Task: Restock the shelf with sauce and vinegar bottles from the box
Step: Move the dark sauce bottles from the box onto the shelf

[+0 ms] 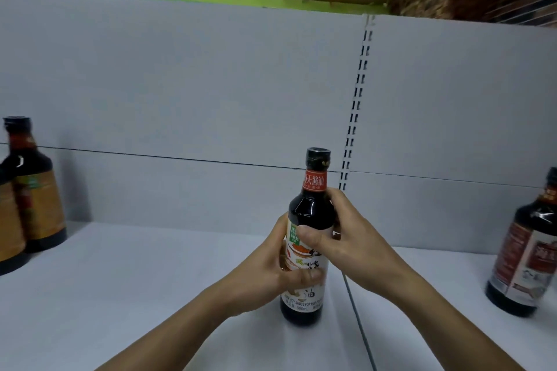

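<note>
While standing upright on the white metal shelf [150,295], the dark glass soy sauce bottle [310,220] is being gripped by the left hand [265,277] and the right hand [346,238], both curling around it.

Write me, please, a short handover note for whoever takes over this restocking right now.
Left hand grips the bottle at its label; right hand grips its shoulder.
The bottle is upright at mid shelf, by the seam.
Done: a pair of bottles stands at the left, a lone bottle at the right.
To do: let go, then fetch more; the box is not in view.
</note>
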`<action>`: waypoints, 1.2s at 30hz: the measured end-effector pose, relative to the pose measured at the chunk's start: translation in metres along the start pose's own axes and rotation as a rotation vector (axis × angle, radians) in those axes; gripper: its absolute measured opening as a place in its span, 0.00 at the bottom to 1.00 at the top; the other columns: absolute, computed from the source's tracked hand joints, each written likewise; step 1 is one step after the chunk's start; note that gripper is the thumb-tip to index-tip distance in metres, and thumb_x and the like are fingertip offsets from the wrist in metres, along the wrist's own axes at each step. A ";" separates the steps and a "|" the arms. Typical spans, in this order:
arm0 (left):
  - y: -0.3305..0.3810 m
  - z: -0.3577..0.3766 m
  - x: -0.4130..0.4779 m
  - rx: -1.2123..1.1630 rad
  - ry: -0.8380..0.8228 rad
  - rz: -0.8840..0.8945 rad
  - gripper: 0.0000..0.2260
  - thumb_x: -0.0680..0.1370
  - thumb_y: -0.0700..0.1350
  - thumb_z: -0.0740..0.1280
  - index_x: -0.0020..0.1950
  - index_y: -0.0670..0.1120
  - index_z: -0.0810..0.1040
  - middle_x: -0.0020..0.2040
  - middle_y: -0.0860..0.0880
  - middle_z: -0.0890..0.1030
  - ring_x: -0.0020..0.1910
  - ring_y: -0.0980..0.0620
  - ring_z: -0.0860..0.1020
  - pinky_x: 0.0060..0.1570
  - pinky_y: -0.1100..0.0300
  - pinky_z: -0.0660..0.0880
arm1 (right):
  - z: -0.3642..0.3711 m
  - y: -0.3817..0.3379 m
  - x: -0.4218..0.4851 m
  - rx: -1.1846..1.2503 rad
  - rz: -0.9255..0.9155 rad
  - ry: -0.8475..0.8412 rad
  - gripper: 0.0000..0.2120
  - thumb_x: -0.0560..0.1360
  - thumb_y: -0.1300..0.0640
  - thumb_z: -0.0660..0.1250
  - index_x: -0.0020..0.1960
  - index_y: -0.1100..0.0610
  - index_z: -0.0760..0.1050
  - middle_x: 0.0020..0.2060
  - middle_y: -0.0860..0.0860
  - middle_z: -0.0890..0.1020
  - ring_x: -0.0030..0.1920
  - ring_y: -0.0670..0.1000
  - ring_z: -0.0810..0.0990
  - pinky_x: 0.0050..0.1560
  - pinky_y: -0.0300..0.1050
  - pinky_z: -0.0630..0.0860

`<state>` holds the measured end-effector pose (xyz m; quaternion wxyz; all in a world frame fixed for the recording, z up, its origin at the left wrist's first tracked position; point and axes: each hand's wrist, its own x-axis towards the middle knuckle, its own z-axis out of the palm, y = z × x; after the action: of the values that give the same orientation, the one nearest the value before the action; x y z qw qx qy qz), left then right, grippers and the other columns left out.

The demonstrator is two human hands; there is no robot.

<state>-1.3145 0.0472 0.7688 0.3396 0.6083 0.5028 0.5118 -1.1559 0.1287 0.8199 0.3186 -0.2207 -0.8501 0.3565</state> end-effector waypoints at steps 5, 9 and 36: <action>-0.011 0.000 0.012 -0.024 -0.062 0.025 0.37 0.79 0.37 0.72 0.76 0.66 0.59 0.66 0.53 0.81 0.68 0.51 0.79 0.72 0.43 0.72 | 0.001 0.009 -0.003 -0.026 0.019 0.047 0.21 0.78 0.47 0.71 0.66 0.34 0.67 0.56 0.32 0.80 0.58 0.35 0.80 0.57 0.41 0.79; -0.016 0.001 0.021 -0.043 -0.094 0.037 0.38 0.79 0.34 0.72 0.77 0.65 0.59 0.66 0.54 0.81 0.67 0.53 0.80 0.68 0.51 0.76 | 0.000 0.011 -0.003 -0.028 0.050 0.073 0.23 0.77 0.49 0.72 0.65 0.33 0.66 0.56 0.32 0.80 0.57 0.35 0.81 0.57 0.42 0.80; -0.084 -0.003 0.072 0.284 0.015 -0.088 0.39 0.70 0.49 0.80 0.74 0.63 0.62 0.59 0.66 0.82 0.56 0.63 0.82 0.61 0.59 0.80 | 0.026 0.112 0.026 0.019 0.425 0.026 0.29 0.70 0.49 0.80 0.66 0.46 0.70 0.57 0.39 0.83 0.57 0.40 0.82 0.61 0.43 0.80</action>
<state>-1.3421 0.1377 0.7117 0.2684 0.6238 0.5986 0.4248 -1.1754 0.2046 0.7320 0.2492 -0.3966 -0.7770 0.4206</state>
